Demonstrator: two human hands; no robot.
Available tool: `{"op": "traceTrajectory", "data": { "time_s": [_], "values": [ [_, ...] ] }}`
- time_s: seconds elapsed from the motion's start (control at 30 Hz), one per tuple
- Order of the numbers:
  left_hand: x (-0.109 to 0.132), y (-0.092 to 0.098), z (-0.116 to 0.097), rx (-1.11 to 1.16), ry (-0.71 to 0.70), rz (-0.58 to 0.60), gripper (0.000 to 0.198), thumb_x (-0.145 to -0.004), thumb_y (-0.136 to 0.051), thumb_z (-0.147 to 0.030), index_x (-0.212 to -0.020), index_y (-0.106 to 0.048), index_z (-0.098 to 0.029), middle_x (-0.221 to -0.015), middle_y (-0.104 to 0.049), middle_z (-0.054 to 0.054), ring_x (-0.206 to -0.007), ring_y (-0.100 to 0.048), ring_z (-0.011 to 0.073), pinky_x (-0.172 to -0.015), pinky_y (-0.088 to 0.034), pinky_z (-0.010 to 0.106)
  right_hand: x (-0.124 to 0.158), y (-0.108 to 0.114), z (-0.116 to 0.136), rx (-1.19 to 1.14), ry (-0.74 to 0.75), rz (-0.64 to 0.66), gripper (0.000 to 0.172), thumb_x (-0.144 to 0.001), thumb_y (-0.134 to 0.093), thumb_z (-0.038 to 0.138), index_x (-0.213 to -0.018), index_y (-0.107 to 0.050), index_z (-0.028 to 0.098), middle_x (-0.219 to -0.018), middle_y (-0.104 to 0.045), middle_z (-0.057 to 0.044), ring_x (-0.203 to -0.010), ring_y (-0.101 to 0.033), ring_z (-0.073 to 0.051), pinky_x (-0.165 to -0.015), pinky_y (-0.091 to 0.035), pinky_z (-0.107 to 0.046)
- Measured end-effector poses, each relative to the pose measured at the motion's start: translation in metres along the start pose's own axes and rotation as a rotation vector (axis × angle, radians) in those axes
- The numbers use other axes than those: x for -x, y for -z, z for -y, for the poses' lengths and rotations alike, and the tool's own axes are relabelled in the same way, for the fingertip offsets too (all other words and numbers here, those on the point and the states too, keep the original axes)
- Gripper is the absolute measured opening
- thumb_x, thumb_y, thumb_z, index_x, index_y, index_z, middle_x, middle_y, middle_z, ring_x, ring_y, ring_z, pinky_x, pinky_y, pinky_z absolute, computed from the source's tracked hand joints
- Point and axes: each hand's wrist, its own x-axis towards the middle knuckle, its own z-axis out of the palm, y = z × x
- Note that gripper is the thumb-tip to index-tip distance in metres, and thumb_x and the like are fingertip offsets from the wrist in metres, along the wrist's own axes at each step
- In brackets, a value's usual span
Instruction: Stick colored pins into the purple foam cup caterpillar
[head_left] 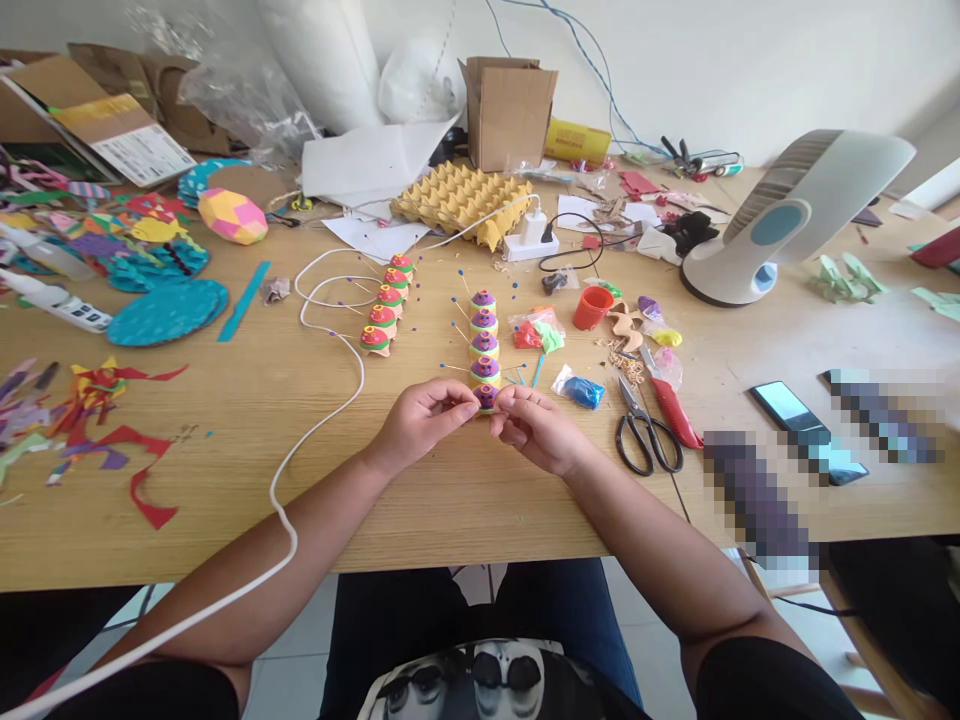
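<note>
A row of purple, green and yellow egg-carton cups (484, 345) stands in front of me, thin sticks with blue tips poking out at its sides. At its near end, my left hand (433, 418) pinches at the left edge of the nearest cup, and my right hand (536, 425) has its fingertips closed at the right edge. Whatever lies between either set of fingertips is too small to make out. Further left sits a similar row in red and green (388, 306). Bags of blue clay (583, 391) and of red and green clay (538, 330) lie to the right.
Black-handled scissors (649, 436) and a red-handled knife (677, 412) lie right of my right hand. A white cable (362, 375) crosses the left side. Further back are a yellow egg tray (461, 200), a red cup (592, 308) and a white fan (784, 225); a phone (806, 430) lies right.
</note>
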Motion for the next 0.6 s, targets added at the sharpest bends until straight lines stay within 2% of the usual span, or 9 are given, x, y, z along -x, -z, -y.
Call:
{"op": "traceTrajectory", "data": {
  "time_s": [0.2,0.43,0.6],
  "values": [
    [-0.0003,-0.0004,0.0050,-0.020,0.015,0.023,0.020,-0.083,-0.076,-0.035,-0.090,-0.076,-0.016,-0.088,-0.075,0.006,-0.078,-0.068,0.0146,-0.070,-0.056,0.024,0.0005,-0.0016,0.0000,0.018,0.026,0.037,0.033,-0.075,-0.078,0.046,-0.080,-0.058,0.020,-0.064,-0.069,-0.001,-0.047,-0.031,-0.007,-0.049,-0.019,-0.024],
    [0.0004,-0.0040,0.0014,-0.069,0.053,0.073,0.022,-0.084,-0.073,-0.036,-0.089,-0.077,-0.015,-0.087,-0.076,0.008,-0.076,-0.069,0.0155,-0.069,-0.057,0.025,0.0011,-0.0033,-0.0029,0.118,0.066,0.043,0.037,-0.077,-0.076,0.051,-0.080,-0.056,0.020,-0.067,-0.070,-0.003,-0.049,-0.033,-0.008,-0.051,-0.020,-0.025],
    [0.0001,-0.0028,-0.0005,-0.139,0.007,0.020,0.016,-0.084,-0.072,-0.031,-0.084,-0.076,-0.016,-0.083,-0.075,0.005,-0.073,-0.067,0.0137,-0.066,-0.054,0.022,0.0009,-0.0016,-0.0018,0.157,0.096,0.033,0.037,-0.078,-0.076,0.052,-0.080,-0.056,0.021,-0.067,-0.069,-0.002,-0.049,-0.032,-0.007,-0.051,-0.020,-0.025]
  ]
}}
